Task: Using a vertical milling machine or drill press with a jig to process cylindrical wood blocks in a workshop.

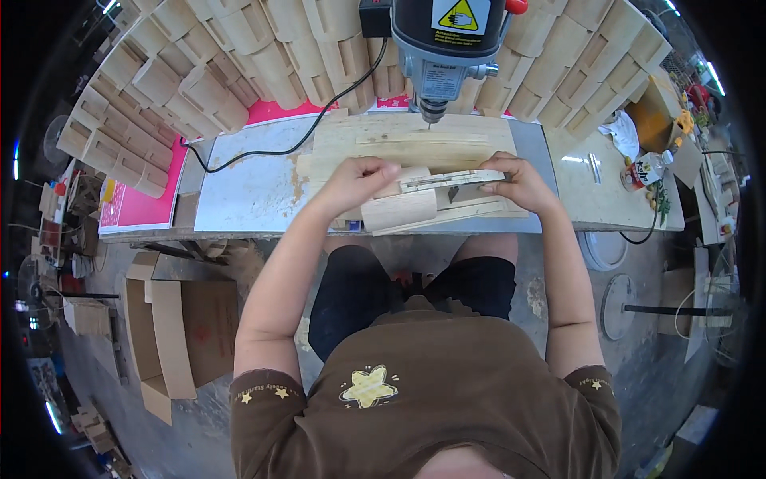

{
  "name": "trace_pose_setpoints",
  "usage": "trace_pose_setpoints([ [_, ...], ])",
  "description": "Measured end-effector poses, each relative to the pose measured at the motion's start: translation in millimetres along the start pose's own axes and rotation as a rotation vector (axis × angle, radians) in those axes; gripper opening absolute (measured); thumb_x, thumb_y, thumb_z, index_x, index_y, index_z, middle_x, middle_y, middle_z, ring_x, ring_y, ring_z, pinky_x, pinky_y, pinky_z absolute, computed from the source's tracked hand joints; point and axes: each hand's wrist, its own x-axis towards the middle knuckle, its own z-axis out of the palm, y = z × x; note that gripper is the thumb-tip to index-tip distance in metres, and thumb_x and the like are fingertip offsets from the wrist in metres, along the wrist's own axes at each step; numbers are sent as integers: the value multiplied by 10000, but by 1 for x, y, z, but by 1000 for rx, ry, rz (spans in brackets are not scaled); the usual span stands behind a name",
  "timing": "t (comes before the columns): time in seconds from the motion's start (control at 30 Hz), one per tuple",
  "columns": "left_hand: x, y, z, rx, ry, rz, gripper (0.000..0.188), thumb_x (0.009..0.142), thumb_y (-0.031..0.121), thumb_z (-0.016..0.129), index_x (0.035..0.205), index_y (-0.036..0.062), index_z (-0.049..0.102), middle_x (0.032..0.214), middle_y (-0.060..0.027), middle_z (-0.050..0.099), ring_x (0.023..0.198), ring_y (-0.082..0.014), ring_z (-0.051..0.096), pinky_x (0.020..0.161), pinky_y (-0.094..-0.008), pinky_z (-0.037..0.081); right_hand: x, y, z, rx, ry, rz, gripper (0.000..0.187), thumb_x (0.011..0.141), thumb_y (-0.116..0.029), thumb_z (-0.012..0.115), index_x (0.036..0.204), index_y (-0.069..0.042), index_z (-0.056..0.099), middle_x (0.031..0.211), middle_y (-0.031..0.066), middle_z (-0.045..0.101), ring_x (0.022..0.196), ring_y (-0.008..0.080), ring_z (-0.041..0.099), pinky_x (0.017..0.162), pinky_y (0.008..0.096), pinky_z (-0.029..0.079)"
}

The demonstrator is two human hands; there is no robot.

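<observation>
A pale, narrow piece with dark slots along its side (451,180) lies tilted across the front of the bench. My right hand (520,184) grips its right end between thumb and fingers. My left hand (357,185) has its fingers curled together at the left end, beside a pale wooden part; what they pinch is hidden. Just below sits a rounded wooden piece (399,211), with a small dark part (453,193) to its right. Beyond my hands hangs a drill press (443,76), its thin bit (431,125) pointing down at a wooden board (339,144).
Stacks of rounded wooden pieces (215,88) line the back of the bench. A black cable (279,152) curves across the left side. At the right stand a bottle (646,169) and a white cloth (621,132). An open cardboard box (211,327) is on the floor at left.
</observation>
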Motion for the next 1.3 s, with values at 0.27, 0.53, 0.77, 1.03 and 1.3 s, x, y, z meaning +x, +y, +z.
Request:
trace_pose_setpoints([
  [0.27,33,-4,59,-195,827,377,574,971,447,347,1203,-57,494,1120,-204,555,1047,-241,527,933,-334,392,-1,-4,7,-36,68,-109,276,701,-43,732,967,-31,660,889,57,606,895,207,559,822,308,436],
  [0.53,23,-28,76,-340,1003,398,473,979,367,345,1158,-44,496,1003,-159,557,934,-242,520,869,-345,405,-14,0,20,-346,376,-245,331,627,-46,751,944,-48,652,822,101,611,847,294,539,767,372,431],
  [0.77,-4,-48,79,174,683,604,440,853,259,580,1158,-49,508,1035,-195,572,934,-328,536,843,-387,404,5,16,19,-362,473,-194,368,637,-64,747,987,-42,637,840,115,605,831,310,544,747,379,436],
  [1.03,20,-41,46,572,699,352,600,679,330,747,1184,64,564,1155,-128,557,1097,-276,479,946,-443,295,46,22,18,-290,487,-130,359,678,-94,738,1016,-37,631,904,125,619,894,315,555,785,372,447],
  [1.3,38,-71,15,537,601,362,598,567,287,807,1126,167,632,959,-15,573,1017,-253,474,910,-413,296,51,15,24,-119,450,-87,350,771,-157,708,1087,-44,608,1044,92,611,1009,246,549,870,336,427],
])
